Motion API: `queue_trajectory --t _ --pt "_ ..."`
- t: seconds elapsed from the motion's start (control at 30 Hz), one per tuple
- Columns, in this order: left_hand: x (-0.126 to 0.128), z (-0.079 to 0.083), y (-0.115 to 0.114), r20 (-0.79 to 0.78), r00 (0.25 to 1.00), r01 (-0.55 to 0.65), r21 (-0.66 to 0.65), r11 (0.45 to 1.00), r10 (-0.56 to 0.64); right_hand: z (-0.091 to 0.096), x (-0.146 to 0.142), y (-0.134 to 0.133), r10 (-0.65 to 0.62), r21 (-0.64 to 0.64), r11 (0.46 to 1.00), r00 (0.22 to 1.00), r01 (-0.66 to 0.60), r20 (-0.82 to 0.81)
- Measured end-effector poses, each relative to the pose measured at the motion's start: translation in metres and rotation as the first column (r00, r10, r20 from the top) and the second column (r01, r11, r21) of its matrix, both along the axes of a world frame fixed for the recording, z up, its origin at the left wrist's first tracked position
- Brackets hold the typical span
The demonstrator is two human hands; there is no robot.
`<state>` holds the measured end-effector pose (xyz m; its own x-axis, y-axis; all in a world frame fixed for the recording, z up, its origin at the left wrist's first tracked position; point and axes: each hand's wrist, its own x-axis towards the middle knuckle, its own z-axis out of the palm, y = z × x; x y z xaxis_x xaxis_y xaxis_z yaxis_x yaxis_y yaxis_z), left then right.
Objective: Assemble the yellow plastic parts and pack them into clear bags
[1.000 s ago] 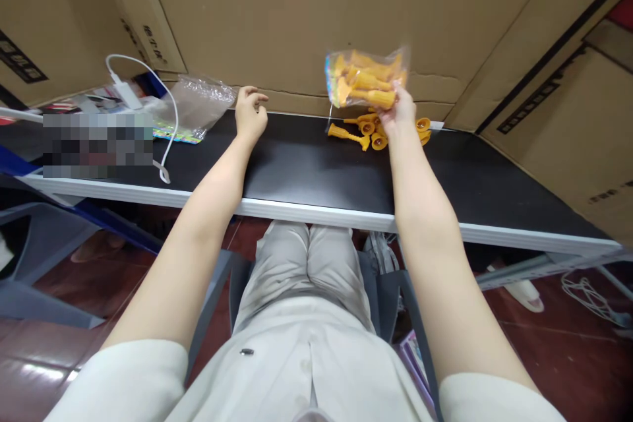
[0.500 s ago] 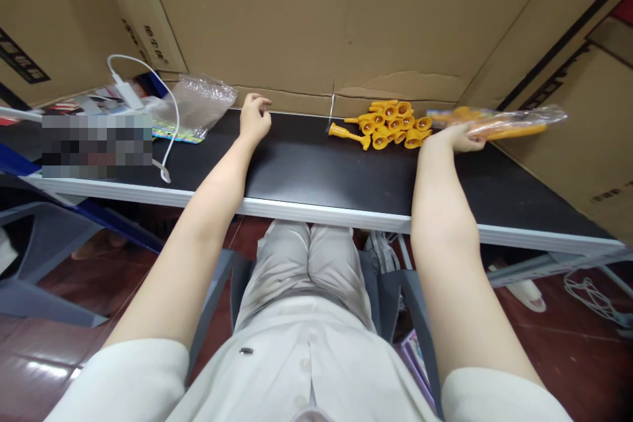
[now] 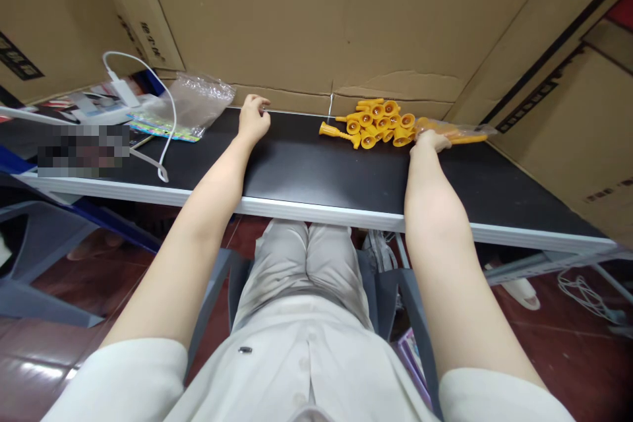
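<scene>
A heap of loose yellow plastic horn-shaped pieces lies at the back of the black table. Just right of it, a clear bag filled with the same yellow pieces rests flat on the table. My right hand lies on the bag's near end, fingers curled over it. My left hand rests on the table's far edge, well left of the heap, fingers loosely bent and holding nothing.
Cardboard boxes wall in the back and right side. A stack of empty clear bags lies at the left, with a white charger and cable beside it. Chairs and a red floor show below the table.
My right hand carried the filled bag from above the heap out to the right, then brought it down flat on the table beside the heap. My left hand stayed put.
</scene>
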<state>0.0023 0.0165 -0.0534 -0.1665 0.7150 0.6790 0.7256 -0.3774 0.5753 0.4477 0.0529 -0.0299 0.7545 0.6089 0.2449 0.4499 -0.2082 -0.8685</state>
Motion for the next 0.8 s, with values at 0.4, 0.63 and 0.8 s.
queue_trajectory --t 0.4,0.63,0.8 --pt "-0.002 -0.002 0.004 -0.026 1.000 -0.009 -0.070 0.997 0.007 0.015 -0.033 -0.031 -0.234 -0.260 0.938 0.972 0.228 0.010" --pt "-0.001 -0.003 0.006 -0.005 1.000 -0.022 -0.092 0.996 0.021 0.008 -0.033 -0.037 -0.043 -0.337 0.937 0.988 0.092 0.148" --pt "0.000 -0.002 0.004 -0.030 0.999 -0.039 -0.151 0.988 0.034 0.015 -0.036 -0.033 -0.031 -0.300 0.951 0.988 0.075 0.149"
